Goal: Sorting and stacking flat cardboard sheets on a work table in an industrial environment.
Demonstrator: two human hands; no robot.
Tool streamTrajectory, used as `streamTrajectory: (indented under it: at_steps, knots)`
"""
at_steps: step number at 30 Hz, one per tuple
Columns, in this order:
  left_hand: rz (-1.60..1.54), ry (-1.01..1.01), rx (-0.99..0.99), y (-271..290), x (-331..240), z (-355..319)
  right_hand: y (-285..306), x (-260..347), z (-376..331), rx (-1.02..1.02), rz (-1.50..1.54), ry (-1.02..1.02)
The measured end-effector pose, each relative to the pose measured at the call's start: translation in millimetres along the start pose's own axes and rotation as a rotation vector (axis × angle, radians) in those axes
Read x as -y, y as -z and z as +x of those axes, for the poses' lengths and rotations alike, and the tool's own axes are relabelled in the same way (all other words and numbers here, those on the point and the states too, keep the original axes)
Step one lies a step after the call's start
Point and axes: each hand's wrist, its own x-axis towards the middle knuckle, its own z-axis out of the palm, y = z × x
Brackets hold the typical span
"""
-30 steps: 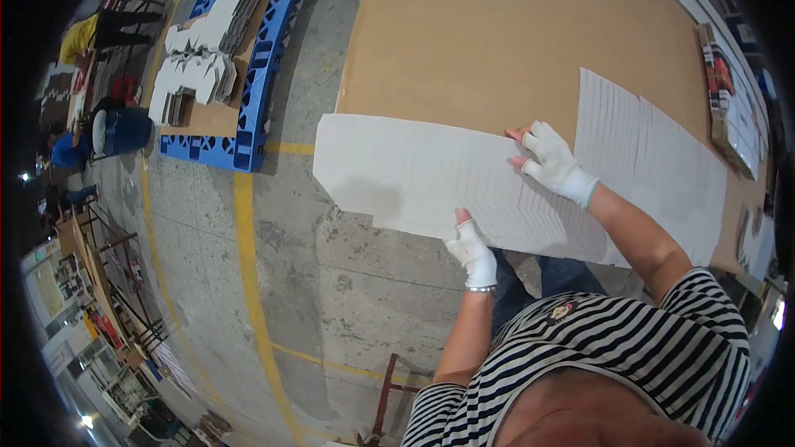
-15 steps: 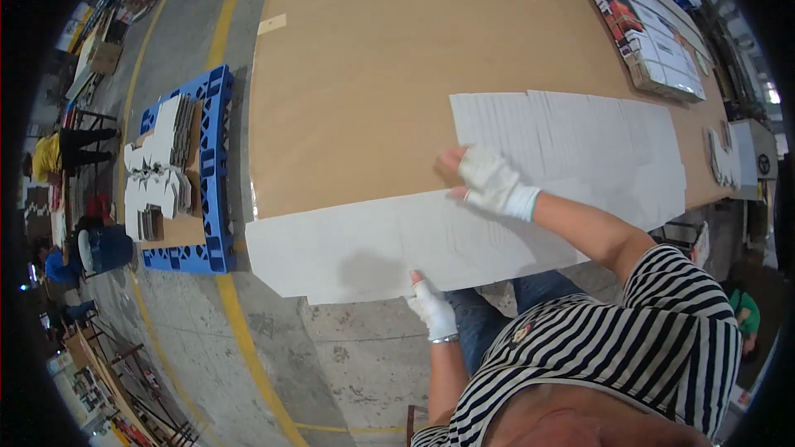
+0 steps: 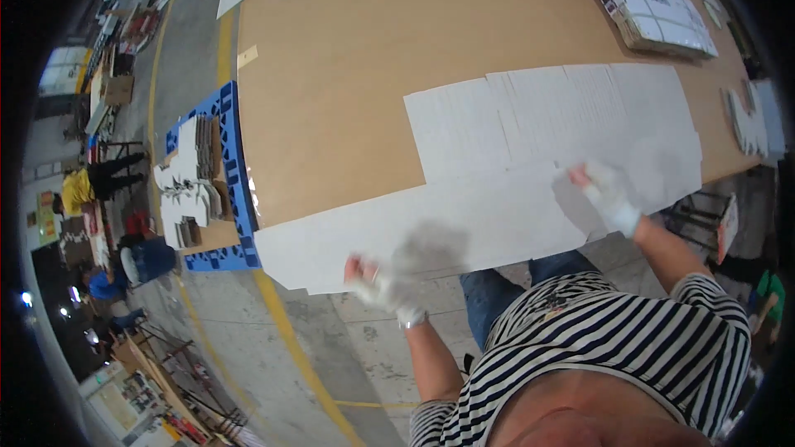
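Note:
Large flat white cardboard sheets [image 3: 356, 240] lie along the near edge of a brown-covered table. Behind them on the right are overlapping white pieces [image 3: 546, 116] with many fine parallel edges. My left hand [image 3: 379, 288], in a white fingerless glove, is at the sheets' near left edge with its bare fingertips loosely bent. Over the right part of the sheets is my gloved right hand [image 3: 611, 199], its fingers pointing away from me. Shadows show beside both hands. Both are somewhat blurred, and nothing is visible in either.
The brown tabletop [image 3: 331, 116] stretches away from me. A strapped bundle of printed packaging [image 3: 654, 8] sits at its far right, with white cut pieces [image 3: 747, 120] nearer. On the floor to the left, a blue pallet [image 3: 240, 157] carries stacked white cardboard pieces [image 3: 189, 182]. A person in yellow [image 3: 79, 189] is farther left.
My right hand has moved right across the white sheets. The left has moved left and slightly up along their near edge. My view has shifted, while the sheets look much the same.

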Motion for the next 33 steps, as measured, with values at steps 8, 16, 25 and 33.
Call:
streamTrajectory:
  at_steps: [8,16,25,33]
  knots:
    - [0.227,-0.759,1.116,-256,-96,37,-81,-51,-194,-0.070,0.650,-0.685]
    - [0.535,-1.219,1.314,-377,-87,-4,-142,-30,-112,-1.114,1.421,-0.751]
    - [0.290,-1.142,1.222,-372,-82,-50,-150,-13,-76,-1.459,1.424,-0.750]
    - [0.335,-1.105,1.273,-399,-94,-20,-161,-31,-91,-1.449,1.603,-0.558]
